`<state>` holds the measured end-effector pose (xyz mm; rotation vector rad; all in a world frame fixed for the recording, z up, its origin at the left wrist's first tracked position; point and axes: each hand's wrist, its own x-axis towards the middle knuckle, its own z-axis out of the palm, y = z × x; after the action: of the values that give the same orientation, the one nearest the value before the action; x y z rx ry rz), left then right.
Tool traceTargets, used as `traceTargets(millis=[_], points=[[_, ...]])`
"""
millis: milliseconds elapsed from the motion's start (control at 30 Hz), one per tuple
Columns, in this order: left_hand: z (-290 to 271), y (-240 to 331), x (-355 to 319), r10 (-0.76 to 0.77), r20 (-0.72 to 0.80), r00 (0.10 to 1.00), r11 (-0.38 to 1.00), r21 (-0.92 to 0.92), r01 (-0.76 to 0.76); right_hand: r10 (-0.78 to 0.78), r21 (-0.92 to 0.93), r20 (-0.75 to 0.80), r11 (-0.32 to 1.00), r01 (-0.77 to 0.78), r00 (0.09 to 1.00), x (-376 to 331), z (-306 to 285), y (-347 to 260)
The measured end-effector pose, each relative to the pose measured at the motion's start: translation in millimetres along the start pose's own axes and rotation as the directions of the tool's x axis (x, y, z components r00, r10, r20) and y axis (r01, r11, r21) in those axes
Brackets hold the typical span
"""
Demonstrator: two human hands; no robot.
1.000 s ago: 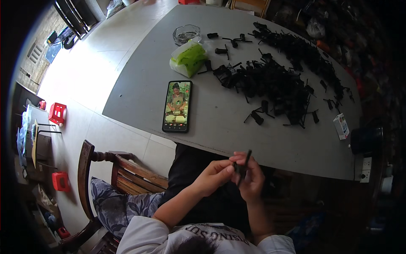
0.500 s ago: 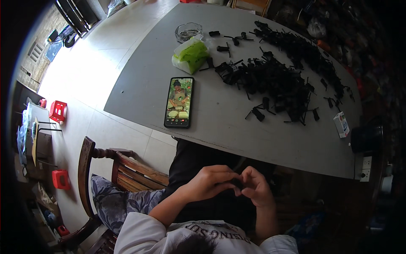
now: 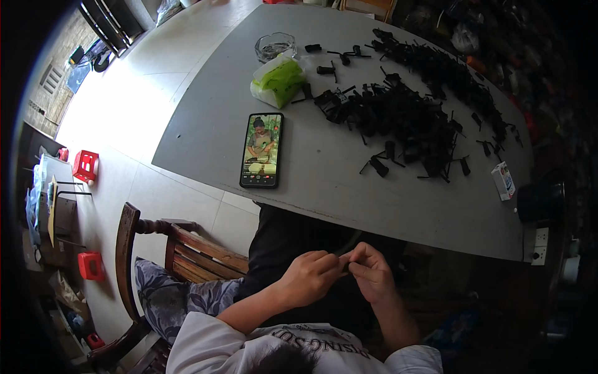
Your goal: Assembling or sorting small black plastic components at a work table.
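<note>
The small dark part (image 3: 345, 267) sits between your two hands, above your lap and just off the near edge of the bench (image 3: 349, 199). Judging by its look, it should be light and stiff, probably moulded plastic, a little smooth under the fingertips; if it matches the loose pieces, the thick body is the safer place to take hold, since a thin rod could bend or snap. Only a dark sliver of it shows, so you cannot read its full shape here. Your left hand (image 3: 309, 277) has its fingers curled together, back uppermost, seemingly clamped on one side of the part; your right hand (image 3: 374, 277) pinches thumb against forefinger at the other side, though the exact contact is hidden. Beyond them, on the bench, a near heap of black pieces (image 3: 398, 118) shows stubby matt bodies with thin rods sticking out, and a far heap (image 3: 445, 71) runs along the far right side. Left of these lie a lit phone (image 3: 261, 149), a green and white bag (image 3: 279, 82) and a glass ashtray (image 3: 274, 47); a small white box (image 3: 503, 182) stands near the right edge.
</note>
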<state>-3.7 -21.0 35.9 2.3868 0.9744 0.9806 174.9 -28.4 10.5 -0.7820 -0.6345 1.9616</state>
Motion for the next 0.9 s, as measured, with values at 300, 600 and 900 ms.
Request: traceTargets(millis=[300,600,900], points=[[-3.2,-9.6,0.4,-0.031,0.027,0.999,0.923,-0.384,0.039,0.249,0.074,0.115,0.963,-0.258,0.962,-6.5,8.0,-14.6],[-1.6,-2.4,-1.0,-0.053,-0.027,0.998,0.953,-0.300,0.042,-0.204,-0.262,-0.094,0.949,0.173,0.974,-17.4,13.5,15.3],[-21.0,-13.5,-3.5,0.217,0.309,0.926,0.737,-0.674,0.052,0.424,-0.617,0.500,0.786,-0.032,0.755,-31.5,11.1,-8.9]])
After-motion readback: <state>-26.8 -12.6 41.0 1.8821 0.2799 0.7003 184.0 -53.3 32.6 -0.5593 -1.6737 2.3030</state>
